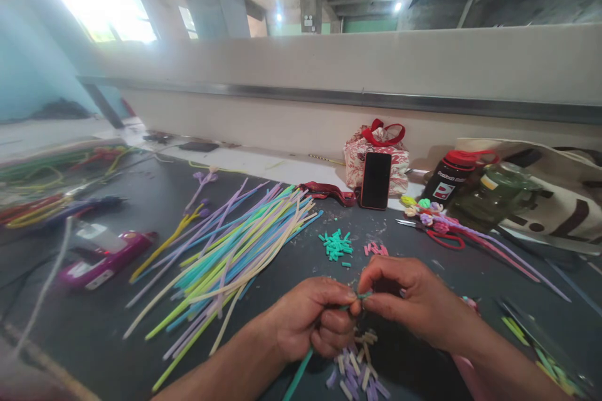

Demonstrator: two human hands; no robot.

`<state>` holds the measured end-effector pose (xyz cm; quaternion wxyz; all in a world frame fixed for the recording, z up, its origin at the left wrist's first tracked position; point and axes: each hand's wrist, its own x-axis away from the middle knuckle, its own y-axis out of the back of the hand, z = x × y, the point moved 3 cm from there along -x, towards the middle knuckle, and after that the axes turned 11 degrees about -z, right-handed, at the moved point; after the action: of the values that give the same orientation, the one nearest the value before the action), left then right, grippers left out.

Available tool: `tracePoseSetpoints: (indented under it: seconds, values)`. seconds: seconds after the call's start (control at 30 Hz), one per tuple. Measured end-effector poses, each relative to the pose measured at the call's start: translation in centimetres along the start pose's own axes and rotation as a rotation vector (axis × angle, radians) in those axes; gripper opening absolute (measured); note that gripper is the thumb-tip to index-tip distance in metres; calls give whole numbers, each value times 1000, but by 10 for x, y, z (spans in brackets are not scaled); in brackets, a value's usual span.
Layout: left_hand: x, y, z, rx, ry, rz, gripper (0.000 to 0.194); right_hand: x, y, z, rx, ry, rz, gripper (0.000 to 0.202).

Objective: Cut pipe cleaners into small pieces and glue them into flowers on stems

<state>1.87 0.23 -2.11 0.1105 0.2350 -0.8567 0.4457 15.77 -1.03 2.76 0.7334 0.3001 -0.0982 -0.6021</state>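
My left hand (324,316) is closed on a green pipe cleaner (299,377), whose long end hangs down below the fist. Thumb and forefinger of my right hand (404,294) pinch the same green piece where its tip meets the left fingertips. Just beyond the hands lie a pile of short green pieces (335,244) and a few pink pieces (375,249). Purple and cream short pieces (360,373) lie below the hands. A wide bundle of long coloured pipe cleaners (235,257) spreads to the left.
A phone (375,180) stands upright before a red-and-white bag (352,160). Fluffy flowers (433,216), scissors (405,223), a dark bottle (446,178) and a green jug (493,197) are at the right. A magenta tool (106,260) lies at the left.
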Motion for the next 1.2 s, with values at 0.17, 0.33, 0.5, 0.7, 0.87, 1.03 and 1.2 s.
tracePoseSetpoints:
  seconds: [0.17, 0.33, 0.5, 0.7, 0.87, 1.03, 1.2]
  values:
    - [-1, 0, 1, -8, -21, 0, 14, 0, 1, 0, 24, 2, -3, 6]
    - [0, 1, 1, -29, -32, -65, 13, 0, 1, -1, 40, 10, -16, 6]
    - [3, 2, -5, -182, -224, -360, 17, 0, 2, 0, 73, 12, -42, 7]
    - [1, 4, -4, -359, -306, -548, 18, 0, 4, -1, 161, 17, -54, 9]
    - [1, 6, -6, -377, -339, -564, 19, 1, 3, -4, 137, 9, -49, 37]
    - [4, 3, -8, -364, -349, -570, 18, 1, 6, -7, 126, -3, -85, 42]
    - [4, 4, -8, -251, -403, -631, 19, 0, 21, -10, 167, -122, -256, 16]
